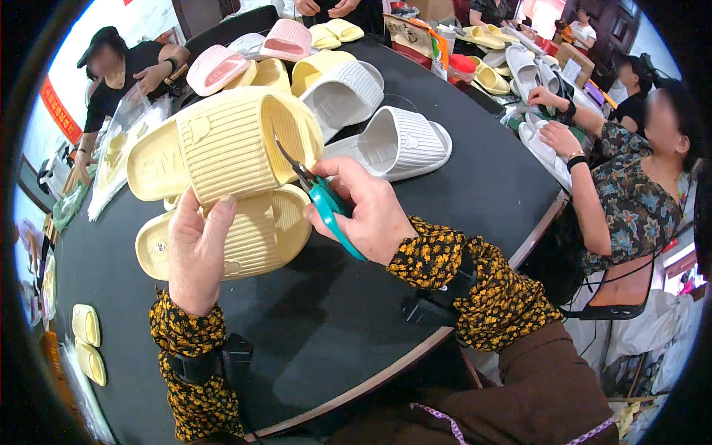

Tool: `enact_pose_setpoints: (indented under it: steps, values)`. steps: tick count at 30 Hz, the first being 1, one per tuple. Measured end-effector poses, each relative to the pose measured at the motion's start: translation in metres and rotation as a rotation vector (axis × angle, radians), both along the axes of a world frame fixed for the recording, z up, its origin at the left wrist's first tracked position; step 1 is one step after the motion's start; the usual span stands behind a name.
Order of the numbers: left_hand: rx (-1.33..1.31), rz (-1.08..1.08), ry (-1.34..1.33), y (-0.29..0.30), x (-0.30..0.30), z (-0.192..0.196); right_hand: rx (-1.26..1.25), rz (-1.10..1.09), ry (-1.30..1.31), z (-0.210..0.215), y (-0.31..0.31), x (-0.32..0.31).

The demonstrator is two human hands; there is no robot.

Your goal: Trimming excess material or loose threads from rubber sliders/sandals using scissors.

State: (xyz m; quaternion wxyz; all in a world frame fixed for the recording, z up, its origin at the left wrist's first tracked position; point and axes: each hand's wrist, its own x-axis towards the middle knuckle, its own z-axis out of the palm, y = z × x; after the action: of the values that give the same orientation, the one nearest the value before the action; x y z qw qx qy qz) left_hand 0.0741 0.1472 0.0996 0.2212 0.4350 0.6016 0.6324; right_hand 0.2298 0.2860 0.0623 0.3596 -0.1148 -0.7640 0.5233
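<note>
My left hand point(196, 256) grips a pale yellow ribbed slipper point(226, 144) by the near edge of its strap, thumb on top. The slipper is held above the table, its open end facing right. Curved-blade scissors point(326, 208) with teal handles are in my right hand point(367, 211). Their dark tips point into the slipper's opening, by the inner edge of the strap; I cannot tell whether they touch it. Just below the held slipper is a second yellow slipper point(256, 237), partly hidden by my left hand. A grey-white slipper point(411, 144) lies to the right.
A pile of pink, yellow and grey slippers point(289, 41) covers the far side of the dark table point(356, 326). Two small yellow slippers point(87, 326) and clear plastic bags point(89, 393) lie at the left. Co-workers sit at the far left and right, the right one point(630, 178) handling pale slippers.
</note>
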Motion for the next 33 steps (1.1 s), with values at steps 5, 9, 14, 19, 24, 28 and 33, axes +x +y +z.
enact_pose_setpoints:
  steps: [5,9,14,19,24,28,33]
  values:
    - [-0.009,0.015,0.015,-0.002,0.000,-0.001,0.061,-0.017,-0.056,0.005,0.000,0.001]
    - [-0.035,0.028,0.161,0.000,0.005,0.000,0.088,-0.045,-0.068,0.004,0.001,0.001]
    - [-0.050,0.027,0.232,0.001,0.009,0.002,0.106,-0.078,-0.035,0.005,0.002,0.002]
    - [-0.040,0.001,0.143,0.002,0.007,0.001,0.010,-0.041,-0.005,0.003,0.005,0.002]
    - [0.163,0.049,-0.163,-0.004,0.002,0.012,0.009,-0.028,0.022,0.001,0.005,0.002]
    - [0.292,0.067,-0.273,-0.004,0.003,0.027,0.036,0.062,-0.035,-0.001,0.005,0.003]
    - [0.371,0.065,-0.273,-0.007,0.005,0.030,0.150,0.070,-0.135,-0.003,0.001,0.000]
